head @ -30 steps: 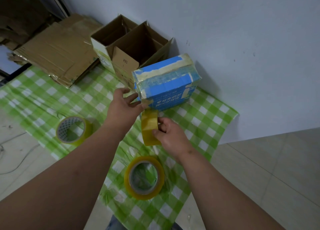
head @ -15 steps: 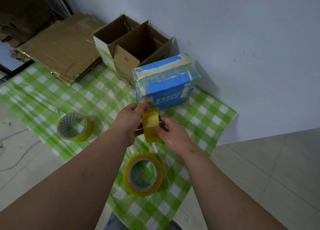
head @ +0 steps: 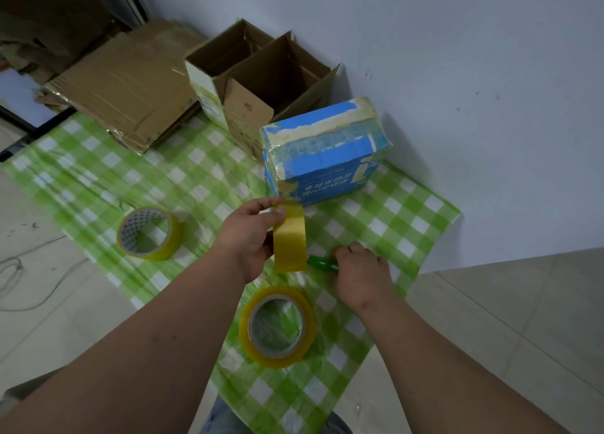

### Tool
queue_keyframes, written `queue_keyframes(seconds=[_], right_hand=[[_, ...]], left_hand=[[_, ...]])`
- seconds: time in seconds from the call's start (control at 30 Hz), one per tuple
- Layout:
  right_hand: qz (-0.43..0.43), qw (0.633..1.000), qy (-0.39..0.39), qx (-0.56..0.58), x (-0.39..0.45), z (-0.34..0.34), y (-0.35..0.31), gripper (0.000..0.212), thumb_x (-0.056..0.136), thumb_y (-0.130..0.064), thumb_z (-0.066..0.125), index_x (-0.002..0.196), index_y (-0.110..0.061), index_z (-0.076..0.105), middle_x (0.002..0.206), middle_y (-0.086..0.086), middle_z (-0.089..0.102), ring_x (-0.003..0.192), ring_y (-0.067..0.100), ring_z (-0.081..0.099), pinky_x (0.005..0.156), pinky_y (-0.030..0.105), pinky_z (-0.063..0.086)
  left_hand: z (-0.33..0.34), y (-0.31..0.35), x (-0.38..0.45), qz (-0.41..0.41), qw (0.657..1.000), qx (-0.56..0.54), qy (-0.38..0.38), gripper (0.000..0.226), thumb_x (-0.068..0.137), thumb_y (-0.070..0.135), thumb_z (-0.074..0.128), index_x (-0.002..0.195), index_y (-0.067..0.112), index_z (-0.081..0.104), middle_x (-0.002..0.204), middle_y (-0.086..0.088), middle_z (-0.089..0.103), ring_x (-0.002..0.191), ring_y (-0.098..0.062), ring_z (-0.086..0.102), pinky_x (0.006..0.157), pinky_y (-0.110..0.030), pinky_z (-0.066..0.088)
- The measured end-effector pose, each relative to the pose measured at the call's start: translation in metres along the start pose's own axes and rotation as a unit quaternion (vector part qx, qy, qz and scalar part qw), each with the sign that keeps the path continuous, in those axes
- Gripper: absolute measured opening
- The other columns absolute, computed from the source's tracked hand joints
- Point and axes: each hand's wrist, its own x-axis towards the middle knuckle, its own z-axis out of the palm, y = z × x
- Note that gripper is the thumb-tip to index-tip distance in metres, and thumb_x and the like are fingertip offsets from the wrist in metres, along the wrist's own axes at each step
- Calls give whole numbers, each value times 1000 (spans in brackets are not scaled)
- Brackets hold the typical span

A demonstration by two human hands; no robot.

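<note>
- Where the green checked cloth reaches furthest left, a stack of flattened cardboard lies on its far edge.
- Nearer, a loose tape roll lies flat on the cloth, well apart from the hands.
- Two open cartons stand side by side at the far middle, against the wall.
- At the centre, the left hand grips the yellow tape roll. The fingers curl over its top and the roll stands on edge above the cloth.
- This roll's upper rim sits just below the near left corner of the blue box. Whether a strip of tape joins the two cannot be told.
- Another tape roll lies flat on the cloth, near the person and between the forearms.
- Further right and farther off, the blue box rests on the cloth beside the cartons. Pale tape runs along its top and its near edges.
- Just right of the held roll, a small green tool lies low over the cloth.
- On the right, the right hand closes its curled fingers round that tool's right end, knuckles up.
- Grey floor tiles fill the near right.
</note>
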Motion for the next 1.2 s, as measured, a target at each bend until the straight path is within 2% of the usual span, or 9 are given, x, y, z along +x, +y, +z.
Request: queue_keyframes(seconds=[0.27, 0.4, 0.5, 0.63, 0.7, 0.77, 0.9, 1.03, 1.2], right_hand=[[-6, 999, 28, -21, 1, 0, 5, 23, 89, -17, 49, 111, -17, 51, 112, 4, 58, 103, 23, 55, 89, 38, 39], [26, 994, 39, 99, -1, -13, 15, 17, 90, -15, 47, 97, -21, 33, 79, -3, 56, 71, 22, 55, 72, 34, 43], [58, 977, 71, 194, -1, -27, 20, 21, 90, -13, 47, 96, -24, 30, 69, -1, 50, 59, 18, 51, 50, 29, 31], [-11, 954, 146, 263, -7, -49, 12, 10, 97, -34, 49, 97, -31, 39, 64, -8, 50, 56, 11, 52, 49, 27, 29], [-75, 951, 156, 255, -9, -59, 5, 10, 100, -39, 43, 103, -30, 46, 67, -11, 51, 59, 6, 51, 53, 28, 31], [-118, 953, 157, 231, -9, -68, -1, 18, 102, -36, 40, 114, -27, 50, 80, -11, 56, 70, 10, 54, 61, 31, 38], [-140, 956, 172, 190, -7, -81, -9, 29, 101, -36, 43, 124, -29, 57, 99, -2, 63, 88, 17, 57, 72, 36, 47], [-146, 956, 191, 168, -3, -87, -14, 33, 99, -37, 49, 127, -28, 62, 102, -2, 64, 89, 18, 60, 72, 33, 48], [-144, 954, 215, 152, 0, -91, -19, 34, 97, -38, 53, 128, -29, 64, 101, -2, 64, 86, 19, 61, 67, 29, 44]], left_hand=[[4, 0, 1, -3, 1000, 0, 3, 16, 89, 6, 68, 99, 18, 71, 83, -2, 74, 67, -21, 65, 60, -34, 54], [8, -2, 1, -6, 1000, -14, 10, 15, 88, 5, 68, 95, 19, 71, 79, -1, 72, 63, -19, 63, 55, -31, 52], [11, -3, 0, -7, 1000, -19, 6, 15, 88, 5, 68, 95, 19, 70, 82, -1, 71, 68, -21, 62, 57, -31, 51], [14, -4, 0, -6, 1000, -24, -1, 15, 89, 6, 67, 94, 19, 70, 86, -2, 69, 77, -24, 58, 64, -35, 49], [15, -5, -1, -4, 1000, -24, -2, 15, 89, 6, 67, 95, 19, 70, 86, -2, 69, 75, -23, 58, 63, -34, 49], [16, -4, -1, -2, 1000, -23, -2, 15, 89, 6, 66, 96, 20, 70, 87, -3, 69, 73, -22, 59, 62, -33, 49], [16, -2, 0, 3, 1000, -24, -6, 17, 90, 6, 65, 100, 19, 69, 86, -2, 69, 70, -20, 61, 58, -30, 50], [15, -1, 0, 5, 1000, -23, -11, 18, 91, 5, 65, 100, 20, 69, 79, 0, 72, 66, -18, 63, 53, -29, 52], [14, 0, 2, 6, 1000, -24, -9, 17, 90, 5, 65, 96, 21, 69, 84, -1, 71, 70, -20, 61, 58, -30, 51]])
